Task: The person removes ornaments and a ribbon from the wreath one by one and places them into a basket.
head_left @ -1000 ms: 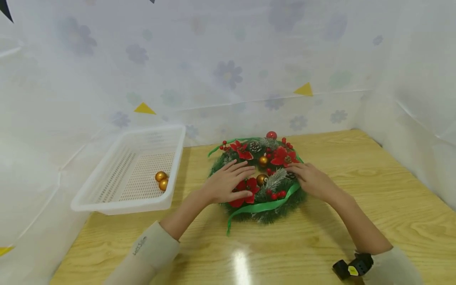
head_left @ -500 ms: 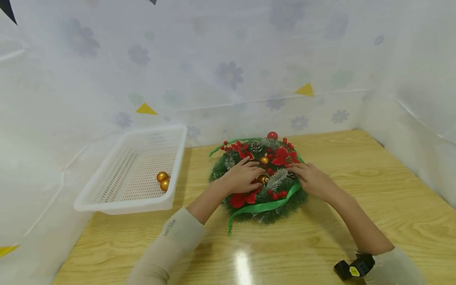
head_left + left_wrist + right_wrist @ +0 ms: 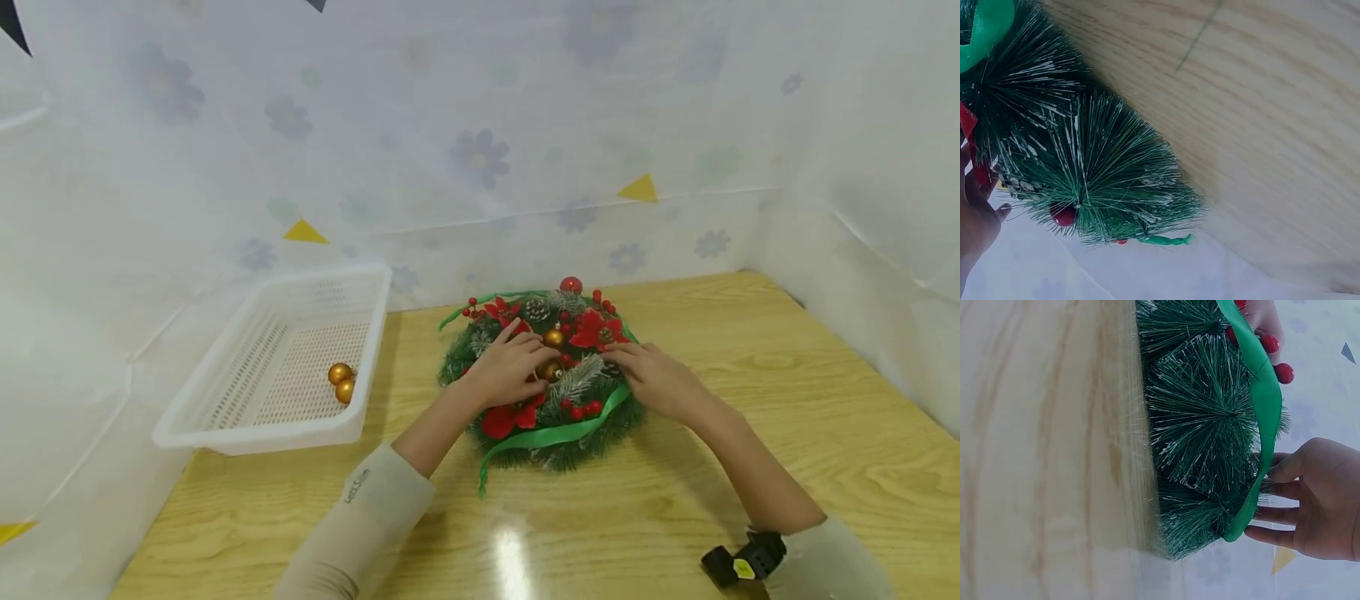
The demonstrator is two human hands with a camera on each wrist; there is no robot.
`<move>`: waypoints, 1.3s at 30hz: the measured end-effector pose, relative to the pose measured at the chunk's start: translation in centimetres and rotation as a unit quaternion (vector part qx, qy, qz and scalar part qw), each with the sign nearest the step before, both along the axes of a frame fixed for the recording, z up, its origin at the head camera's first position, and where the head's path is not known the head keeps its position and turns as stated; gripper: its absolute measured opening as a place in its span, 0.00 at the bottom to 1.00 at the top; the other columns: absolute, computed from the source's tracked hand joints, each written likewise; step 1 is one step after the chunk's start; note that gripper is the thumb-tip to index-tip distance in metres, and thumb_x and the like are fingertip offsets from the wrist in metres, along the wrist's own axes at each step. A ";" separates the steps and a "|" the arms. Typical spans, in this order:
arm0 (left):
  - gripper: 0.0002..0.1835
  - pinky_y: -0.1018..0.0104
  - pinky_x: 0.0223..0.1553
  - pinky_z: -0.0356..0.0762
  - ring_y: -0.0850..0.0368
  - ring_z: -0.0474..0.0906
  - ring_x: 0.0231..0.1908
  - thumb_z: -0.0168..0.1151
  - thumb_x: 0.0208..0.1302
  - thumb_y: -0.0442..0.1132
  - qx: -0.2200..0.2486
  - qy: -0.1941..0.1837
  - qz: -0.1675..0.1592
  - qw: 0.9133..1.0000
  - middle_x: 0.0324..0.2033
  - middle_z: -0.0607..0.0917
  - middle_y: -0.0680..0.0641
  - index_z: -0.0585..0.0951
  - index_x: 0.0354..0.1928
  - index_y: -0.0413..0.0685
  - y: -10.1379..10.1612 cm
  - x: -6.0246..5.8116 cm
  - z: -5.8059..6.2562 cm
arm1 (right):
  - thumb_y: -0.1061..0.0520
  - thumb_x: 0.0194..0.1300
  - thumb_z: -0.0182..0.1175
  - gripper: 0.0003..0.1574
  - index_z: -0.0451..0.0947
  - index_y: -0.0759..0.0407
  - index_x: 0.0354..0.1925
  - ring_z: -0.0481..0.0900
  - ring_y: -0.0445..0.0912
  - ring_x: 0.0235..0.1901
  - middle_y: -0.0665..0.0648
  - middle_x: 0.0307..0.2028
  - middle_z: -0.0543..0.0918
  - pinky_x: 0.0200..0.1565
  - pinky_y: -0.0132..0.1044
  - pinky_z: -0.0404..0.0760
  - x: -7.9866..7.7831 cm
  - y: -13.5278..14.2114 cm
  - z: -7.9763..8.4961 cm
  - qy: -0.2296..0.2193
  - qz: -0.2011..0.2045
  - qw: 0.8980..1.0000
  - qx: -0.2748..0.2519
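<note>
A green wreath (image 3: 585, 446) lies on the table, decked with red poinsettias, berries, pine cones, gold baubles and a green ribbon (image 3: 562, 435). Over its left side, my left hand (image 3: 504, 371) pinches a gold bauble (image 3: 552, 370) between thumb and fingers near the wreath's centre; the fingertips are partly hidden. My right hand (image 3: 660, 379) rests on the right side, its fingertips by a poinsettia (image 3: 597, 330) and a pine cone (image 3: 611, 367). In the right wrist view, that hand's fingers (image 3: 1275, 536) look nearly straight and spread behind the ribbon.
Left of the wreath stands a white plastic basket (image 3: 258, 437) with two gold baubles (image 3: 342, 382) inside. A red bauble (image 3: 572, 286) sits at the wreath's far edge. White flowered sheeting (image 3: 480, 225) closes off the back and sides of the wooden table (image 3: 750, 350).
My left hand has moved right across the wreath and closed its fingers about the gold bauble, which has shifted slightly away from me. The right hand stays put.
</note>
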State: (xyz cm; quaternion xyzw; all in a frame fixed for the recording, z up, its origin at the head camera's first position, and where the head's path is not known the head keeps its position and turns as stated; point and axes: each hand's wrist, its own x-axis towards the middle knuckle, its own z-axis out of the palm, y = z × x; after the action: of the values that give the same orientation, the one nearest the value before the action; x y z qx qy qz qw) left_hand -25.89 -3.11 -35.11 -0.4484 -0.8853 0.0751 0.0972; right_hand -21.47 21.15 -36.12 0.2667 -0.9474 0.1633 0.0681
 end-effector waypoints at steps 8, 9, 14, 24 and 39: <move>0.22 0.52 0.66 0.33 0.56 0.62 0.60 0.58 0.61 0.54 0.022 0.065 0.001 0.998 0.47 0.80 0.55 0.76 0.54 0.53 0.2 0.1 0.9 | 0.68 0.66 0.46 0.20 0.72 0.68 0.55 0.68 0.66 0.52 0.68 0.55 0.71 0.56 0.60 0.62 0.1 -0.2 0.1 0.010 0.000 1.000 0.006; 0.22 0.52 0.66 0.31 0.55 0.62 0.61 0.58 0.60 0.54 0.023 0.066 -0.001 0.998 0.46 0.80 0.55 0.76 0.54 0.53 0.2 0.1 1.0 | 0.68 0.66 0.46 0.20 0.72 0.68 0.55 0.68 0.66 0.51 0.68 0.54 0.71 0.55 0.60 0.62 0.1 -0.2 0.1 0.010 -0.001 1.000 0.007; 0.23 0.52 0.65 0.28 0.55 0.63 0.60 0.60 0.59 0.52 0.034 0.084 -0.010 0.996 0.47 0.80 0.55 0.76 0.55 0.53 0.2 0.1 1.5 | 0.68 0.66 0.46 0.20 0.72 0.68 0.55 0.68 0.67 0.51 0.69 0.54 0.71 0.56 0.60 0.61 0.2 -0.1 0.2 0.007 -0.001 1.000 0.009; 0.22 0.52 0.66 0.34 0.53 0.65 0.58 0.62 0.57 0.49 0.081 0.122 -0.037 0.989 0.48 0.80 0.52 0.77 0.54 0.53 0.3 0.0 1.7 | 0.68 0.66 0.47 0.20 0.72 0.68 0.55 0.69 0.66 0.50 0.68 0.53 0.72 0.55 0.60 0.62 0.0 -0.1 -0.1 0.015 0.001 1.000 0.009; 0.22 0.53 0.66 0.37 0.52 0.67 0.57 0.64 0.56 0.52 0.109 0.148 -0.041 0.982 0.45 0.80 0.52 0.78 0.52 0.53 1.1 -0.1 2.6 | 0.68 0.66 0.47 0.19 0.72 0.69 0.54 0.69 0.66 0.50 0.69 0.53 0.72 0.55 0.60 0.63 0.1 -0.1 0.0 0.018 0.006 1.000 0.009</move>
State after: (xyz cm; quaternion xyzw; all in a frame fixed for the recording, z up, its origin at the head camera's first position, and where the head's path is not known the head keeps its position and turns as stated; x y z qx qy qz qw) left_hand -26.01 -1.97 -32.56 -0.4551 -0.8448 0.0400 0.2785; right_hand -21.35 21.07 -36.08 0.2756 -0.9460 0.1500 0.0812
